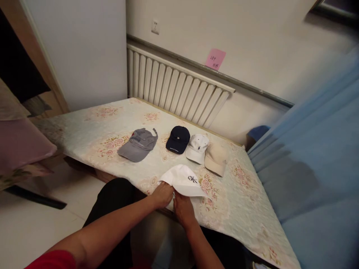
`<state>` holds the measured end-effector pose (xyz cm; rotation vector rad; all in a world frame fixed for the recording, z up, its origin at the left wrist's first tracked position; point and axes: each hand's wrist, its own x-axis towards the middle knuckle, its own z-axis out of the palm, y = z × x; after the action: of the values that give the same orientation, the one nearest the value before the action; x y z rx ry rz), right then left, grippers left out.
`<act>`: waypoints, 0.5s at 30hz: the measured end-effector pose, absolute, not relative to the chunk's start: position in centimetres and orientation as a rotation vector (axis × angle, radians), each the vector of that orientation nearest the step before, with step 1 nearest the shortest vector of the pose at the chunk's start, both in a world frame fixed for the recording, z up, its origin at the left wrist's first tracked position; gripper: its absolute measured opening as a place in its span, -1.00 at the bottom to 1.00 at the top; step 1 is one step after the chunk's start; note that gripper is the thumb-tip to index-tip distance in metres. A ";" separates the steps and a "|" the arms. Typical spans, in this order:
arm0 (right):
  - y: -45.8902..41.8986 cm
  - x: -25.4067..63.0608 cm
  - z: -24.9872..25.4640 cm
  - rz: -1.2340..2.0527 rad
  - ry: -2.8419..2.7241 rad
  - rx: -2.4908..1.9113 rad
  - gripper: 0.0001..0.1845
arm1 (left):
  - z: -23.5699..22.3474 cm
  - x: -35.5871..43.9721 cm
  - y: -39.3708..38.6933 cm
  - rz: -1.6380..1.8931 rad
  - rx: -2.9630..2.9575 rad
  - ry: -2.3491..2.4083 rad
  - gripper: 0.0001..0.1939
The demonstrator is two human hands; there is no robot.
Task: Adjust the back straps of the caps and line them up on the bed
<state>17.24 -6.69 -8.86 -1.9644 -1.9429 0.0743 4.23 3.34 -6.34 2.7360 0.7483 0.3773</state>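
A white baseball cap (pixel 179 173) with dark letters on its front is held at the near edge of the flower-patterned tabletop (pixel 129 112). My left hand (pixel 162 195) is closed on the cap's rear rim. Beside it, my right hand (pixel 183 211) grips the lower rim under the crown, its fingertips partly hidden by the cap. The brim points to the right. Farther back lie a grey cap (pixel 139 144), a navy cap (pixel 178 139), another white cap (pixel 197 148) with a small dark logo, and a beige cap (pixel 215 158).
Behind the tabletop, a white radiator (pixel 174 87) runs along the wall, with a pink note (pixel 215 59) above it. A blue curtain (pixel 316 160) hangs at the right. Pink cloth (pixel 25 145) and dark clothing (pixel 22 59) are at the left.
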 end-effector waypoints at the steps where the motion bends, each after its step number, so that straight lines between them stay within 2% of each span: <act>1: -6.7 17.3 -8.9 0.078 -1.942 -1.961 -0.37 | -6.0 4.2 3.3 0.373 2.723 0.760 -0.58; 5: -6.9 17.1 -8.8 0.051 -1.948 -1.892 -0.33 | -4.8 4.4 3.0 0.402 2.675 0.840 -0.59; 11: -7.0 16.7 -8.2 0.009 -1.942 -1.860 -0.43 | -5.4 5.0 2.7 0.349 2.680 0.936 -0.62; 15: -7.2 16.8 -8.9 0.039 -1.900 -1.909 -0.44 | -6.2 4.7 2.8 0.460 2.713 0.834 -0.55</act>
<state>16.80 -7.22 -8.86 -1.9091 -1.8997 0.0393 4.70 2.84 -6.18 2.7129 0.8335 0.4597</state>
